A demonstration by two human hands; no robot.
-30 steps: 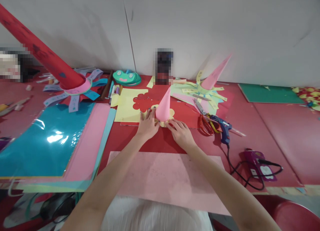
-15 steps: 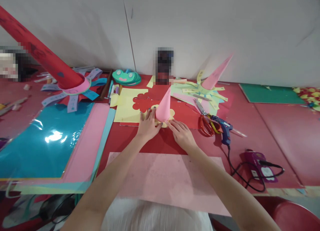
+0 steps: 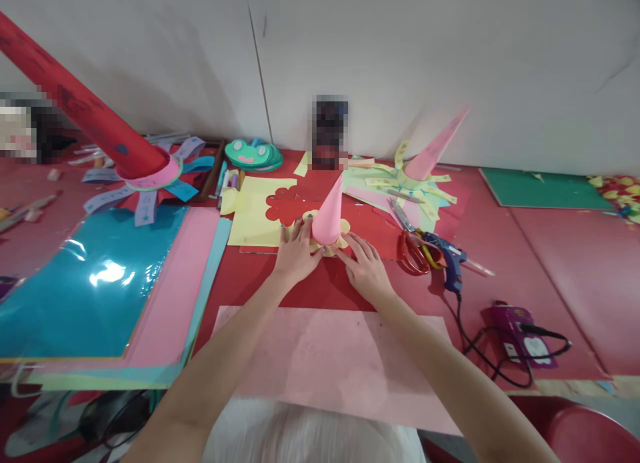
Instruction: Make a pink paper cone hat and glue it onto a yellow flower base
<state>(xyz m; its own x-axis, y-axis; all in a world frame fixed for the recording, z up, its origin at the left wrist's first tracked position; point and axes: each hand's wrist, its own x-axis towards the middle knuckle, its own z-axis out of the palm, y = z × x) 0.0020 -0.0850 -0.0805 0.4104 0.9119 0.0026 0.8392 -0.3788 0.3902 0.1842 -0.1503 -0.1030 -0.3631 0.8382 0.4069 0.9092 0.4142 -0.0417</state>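
Observation:
A pink paper cone (image 3: 328,217) stands upright, leaning slightly right at its tip, on a pale yellow flower-shaped paper (image 3: 345,227). My left hand (image 3: 299,253) lies at the left of the cone's base, fingers spread over the yellow paper and thumb near the front. On the other side, my right hand (image 3: 367,266) rests with fingers stretched out, the tips at the front right of the base. Beneath are red paper (image 3: 380,231) and a yellow sheet (image 3: 255,213), with a red flower cutout (image 3: 281,206) behind my left hand.
Red-handled scissors (image 3: 414,253) and a blue glue gun (image 3: 453,263) lie at the right, its cord near a purple box (image 3: 520,333). A second pink cone (image 3: 433,149) stands behind. Left are a tall red cone (image 3: 115,119), a blue plastic-covered sheet (image 3: 100,283) and green frog-face cutouts (image 3: 253,155).
My right hand's fingers have spread a little, with the forefinger now further up along the cone's right side. My left hand and the cone stay nearly in place.

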